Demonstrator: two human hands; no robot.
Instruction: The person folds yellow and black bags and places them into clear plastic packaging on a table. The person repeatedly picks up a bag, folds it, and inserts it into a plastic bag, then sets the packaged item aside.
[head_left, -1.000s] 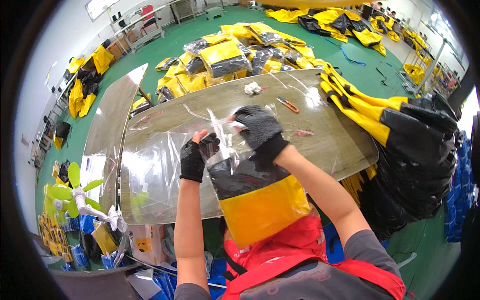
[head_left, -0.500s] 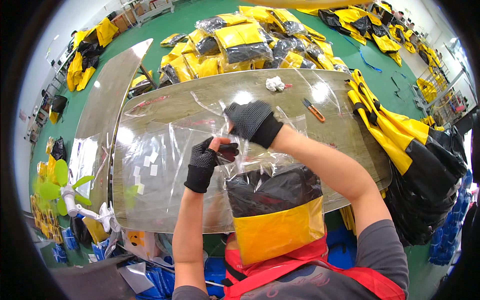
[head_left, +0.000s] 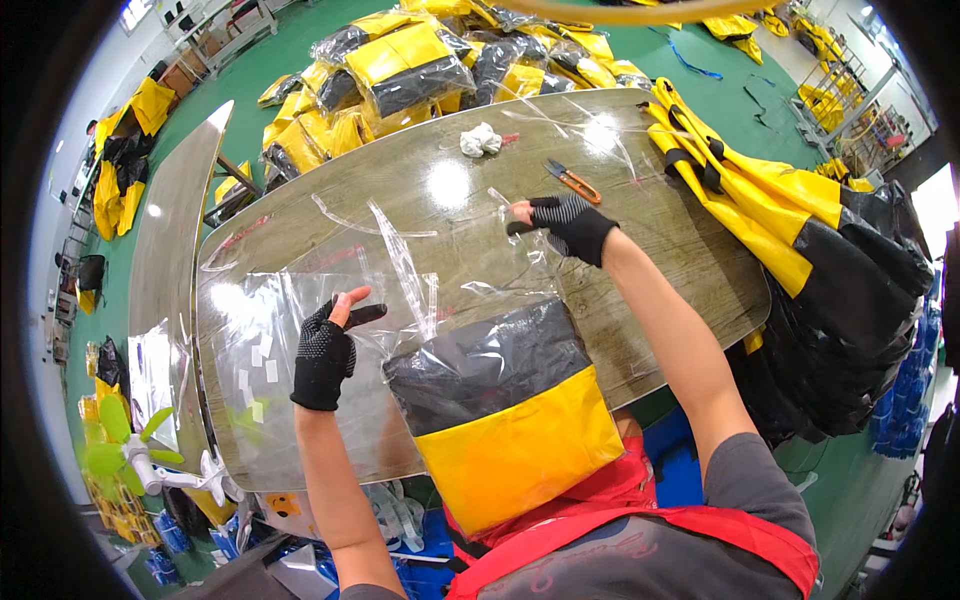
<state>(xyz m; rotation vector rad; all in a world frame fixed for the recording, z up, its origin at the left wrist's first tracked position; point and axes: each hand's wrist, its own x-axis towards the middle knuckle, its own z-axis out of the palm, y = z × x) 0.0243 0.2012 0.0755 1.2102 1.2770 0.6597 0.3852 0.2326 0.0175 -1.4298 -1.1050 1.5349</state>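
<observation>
A clear plastic bag point(head_left: 500, 400) with a folded black-and-yellow item inside lies tilted over the table's near edge, its lower part toward my red apron. To the left of it, my left hand point(head_left: 328, 345), in a black dotted glove with bare tips, is open, thumb and forefinger apart. Beyond the bag, my gloved right hand point(head_left: 568, 225) pinches a thin clear plastic strip point(head_left: 498, 197) at its fingertips. Another clear strip point(head_left: 398, 260) runs from the bag's upper left toward the far side. Flat clear plastic bags point(head_left: 290, 310) spread under and around my left hand.
Orange-handled thread snips point(head_left: 574, 183) and a crumpled white wad point(head_left: 481, 140) lie on the wood-patterned table point(head_left: 680, 260). Long yellow-and-black pieces point(head_left: 770, 220) hang over the right end. Bagged goods point(head_left: 410, 70) are piled beyond. A green-bladed fan point(head_left: 135, 445) stands left.
My hands have drawn apart, the right one moving right and the left one moving left. The bagged item has turned slightly, and the whole view has shifted.
</observation>
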